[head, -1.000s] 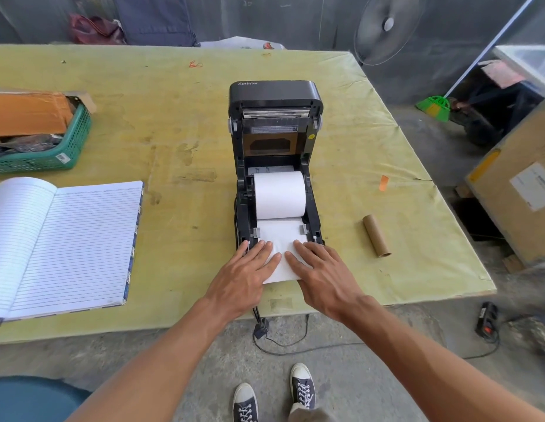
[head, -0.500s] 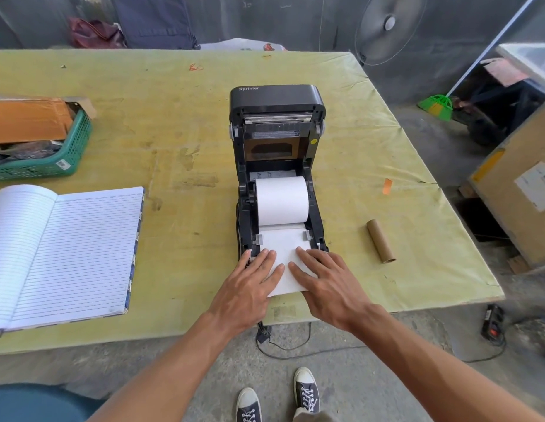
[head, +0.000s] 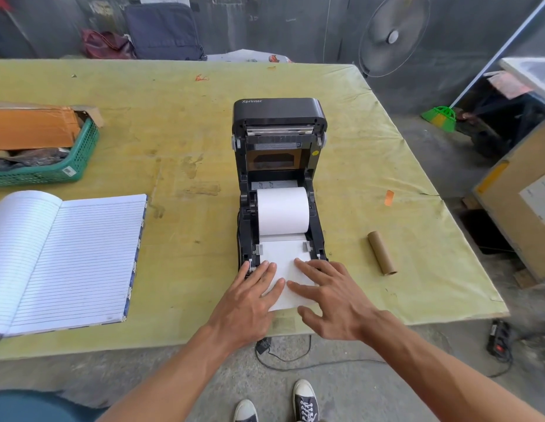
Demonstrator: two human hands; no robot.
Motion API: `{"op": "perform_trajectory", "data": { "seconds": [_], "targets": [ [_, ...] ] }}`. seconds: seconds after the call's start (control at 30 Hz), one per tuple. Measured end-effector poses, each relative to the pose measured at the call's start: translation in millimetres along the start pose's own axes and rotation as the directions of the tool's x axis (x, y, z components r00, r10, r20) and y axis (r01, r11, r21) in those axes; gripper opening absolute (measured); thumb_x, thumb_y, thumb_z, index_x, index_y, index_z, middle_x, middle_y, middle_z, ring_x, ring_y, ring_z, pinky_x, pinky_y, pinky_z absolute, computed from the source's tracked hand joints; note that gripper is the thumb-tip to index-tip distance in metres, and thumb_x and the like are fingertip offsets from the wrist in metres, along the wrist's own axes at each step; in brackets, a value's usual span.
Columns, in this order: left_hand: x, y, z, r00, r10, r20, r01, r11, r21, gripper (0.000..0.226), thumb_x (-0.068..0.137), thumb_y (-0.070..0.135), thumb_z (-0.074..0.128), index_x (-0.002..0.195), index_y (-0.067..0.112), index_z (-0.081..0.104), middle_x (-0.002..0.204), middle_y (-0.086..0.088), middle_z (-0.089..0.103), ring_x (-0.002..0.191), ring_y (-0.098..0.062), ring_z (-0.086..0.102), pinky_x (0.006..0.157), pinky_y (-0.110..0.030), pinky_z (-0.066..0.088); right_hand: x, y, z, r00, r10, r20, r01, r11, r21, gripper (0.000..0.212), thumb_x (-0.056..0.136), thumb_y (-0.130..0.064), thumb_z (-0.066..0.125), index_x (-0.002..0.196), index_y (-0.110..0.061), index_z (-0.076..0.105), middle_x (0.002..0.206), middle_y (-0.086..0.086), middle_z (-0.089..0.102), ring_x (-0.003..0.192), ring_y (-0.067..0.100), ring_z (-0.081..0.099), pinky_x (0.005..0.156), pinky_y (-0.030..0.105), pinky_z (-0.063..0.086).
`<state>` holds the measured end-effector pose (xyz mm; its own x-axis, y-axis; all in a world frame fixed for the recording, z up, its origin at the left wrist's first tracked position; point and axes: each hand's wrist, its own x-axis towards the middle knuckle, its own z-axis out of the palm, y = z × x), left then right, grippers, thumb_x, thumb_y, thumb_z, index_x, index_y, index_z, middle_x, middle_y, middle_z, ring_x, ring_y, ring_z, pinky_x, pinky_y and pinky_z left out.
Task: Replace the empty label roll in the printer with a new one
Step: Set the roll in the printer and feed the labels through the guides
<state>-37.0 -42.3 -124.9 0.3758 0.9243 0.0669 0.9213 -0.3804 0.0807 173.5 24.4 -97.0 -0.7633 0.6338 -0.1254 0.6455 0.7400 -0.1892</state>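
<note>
Head view, new roll: we see the new label roll (head: 283,211) already seated in the bay of the printer (head: 279,184), white and full, between the 2 side holders.
Head view, old core: the empty cardboard core (head: 382,253) lies on the counter (head: 180,132) to the right of the printer, well apart from it, so we judge the removal step done.
Head view, paper lead: the loose end of the label paper (head: 285,269) runs forward from the roll, under the 2 small grey guides, and out over the front edge of the printer.
Head view, hands: our left hand (head: 249,303) and right hand (head: 332,300) both lie flat and spread on the paper lead, fingers extended, pressing it down and gripping nothing.
Head view, lid: the printer lid (head: 278,112) stands raised at the back.
Head view, what is left: we judge that the lead needs squaring in the guides and the lid needs closing; a test feed may follow.
Head view, counter: yellow-green and stained, it carries an open lined notebook (head: 64,257) at the left, a green basket (head: 49,166) beyond that, and a scrap of orange tape (head: 389,197).
Head view, room: concrete floor, grey wall, a standing fan (head: 392,35) behind, a cardboard box (head: 523,205) at right, a cable (head: 295,362) under the counter edge.
</note>
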Motion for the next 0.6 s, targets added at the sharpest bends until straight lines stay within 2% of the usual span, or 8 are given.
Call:
{"op": "perform_trajectory", "data": {
  "seconds": [0.1,0.17,0.27,0.4,0.47,0.5,0.57,0.6],
  "targets": [
    [1,1,-7,0.999,-0.018,0.036,0.02,0.999,-0.048,0.069,0.072,0.034,0.045,0.136,0.011,0.058,0.142,-0.024,0.051,0.136,-0.034,0.045,0.111,-0.059,0.034,5,7,-11,0.999,0.04,0.026,-0.044,0.982,0.184,0.068,0.083,-0.046,0.033,0.145,-0.026,0.05,0.157,0.005,0.04,0.138,0.022,0.039,0.107,0.045,0.034],
    [3,-3,-13,0.999,-0.017,0.039,0.02,0.997,-0.078,0.072,0.071,0.037,0.043,0.137,0.012,0.056,0.143,-0.021,0.05,0.136,-0.031,0.045,0.115,-0.056,0.028,12,10,-13,0.993,0.116,-0.028,-0.104,0.958,0.268,0.053,0.091,-0.032,0.039,0.139,-0.02,0.057,0.144,0.002,0.057,0.129,0.022,0.049,0.103,0.04,0.04],
    [11,-8,-20,0.998,-0.049,0.039,0.055,0.988,-0.147,0.068,0.077,0.036,0.043,0.139,0.011,0.053,0.144,-0.015,0.051,0.136,-0.023,0.047,0.118,-0.052,0.022,27,12,-8,0.988,0.122,-0.097,-0.105,0.98,0.167,0.028,0.096,-0.012,0.048,0.11,-0.013,0.072,0.109,0.003,0.075,0.101,0.028,0.061,0.085,0.039,0.048],
    [26,-9,-29,0.993,-0.1,0.06,0.113,0.952,-0.284,0.057,0.086,0.03,0.037,0.137,0.009,0.055,0.137,-0.01,0.06,0.125,-0.016,0.057,0.117,-0.039,0.028,42,14,-6,0.991,0.098,-0.094,-0.094,0.994,0.047,0.021,0.097,-0.015,0.053,0.103,-0.013,0.073,0.105,0.002,0.072,0.095,0.025,0.06,0.082,0.037,0.049],
    [30,-15,-41,0.99,-0.104,0.095,0.132,0.924,-0.359,0.057,0.085,0.029,0.035,0.132,0.011,0.061,0.129,-0.009,0.065,0.1,-0.009,0.069,0.103,-0.028,0.043,49,15,-8,0.993,0.084,-0.078,-0.082,0.996,0.02,0.021,0.097,-0.012,0.053,0.106,-0.014,0.072,0.103,0.004,0.069,0.096,0.027,0.061,0.08,0.039,0.05],
    [30,-18,-46,0.988,-0.104,0.112,0.14,0.908,-0.395,0.054,0.084,0.03,0.036,0.126,0.013,0.067,0.121,-0.006,0.07,0.077,-0.001,0.069,0.084,-0.021,0.05,52,15,-10,0.995,0.073,-0.067,-0.072,0.997,0.016,0.021,0.097,-0.011,0.053,0.106,-0.014,0.071,0.103,0.004,0.068,0.096,0.027,0.062,0.079,0.039,0.051],
    [33,-23,-50,0.98,-0.141,0.138,0.19,0.858,-0.476,0.041,0.09,0.031,0.041,0.085,0.016,0.079,0.077,0.005,0.076,0.043,-0.008,0.055,0.051,-0.017,0.039,53,18,-14,0.997,0.055,-0.053,-0.054,0.998,0.035,0.022,0.097,-0.016,0.054,0.107,-0.015,0.073,0.107,0.003,0.068,0.098,0.025,0.063,0.08,0.038,0.052],
    [36,-24,-50,0.97,-0.199,0.141,0.244,0.816,-0.524,0.046,0.094,0.033,0.045,0.057,0.015,0.065,0.051,0.007,0.06,0.035,-0.015,0.04,0.046,-0.022,0.032,52,19,-16,0.997,0.047,-0.055,-0.044,0.997,0.06,0.023,0.097,-0.022,0.056,0.11,-0.015,0.073,0.111,0.002,0.069,0.101,0.024,0.063,0.082,0.037,0.052]
  ]
}}
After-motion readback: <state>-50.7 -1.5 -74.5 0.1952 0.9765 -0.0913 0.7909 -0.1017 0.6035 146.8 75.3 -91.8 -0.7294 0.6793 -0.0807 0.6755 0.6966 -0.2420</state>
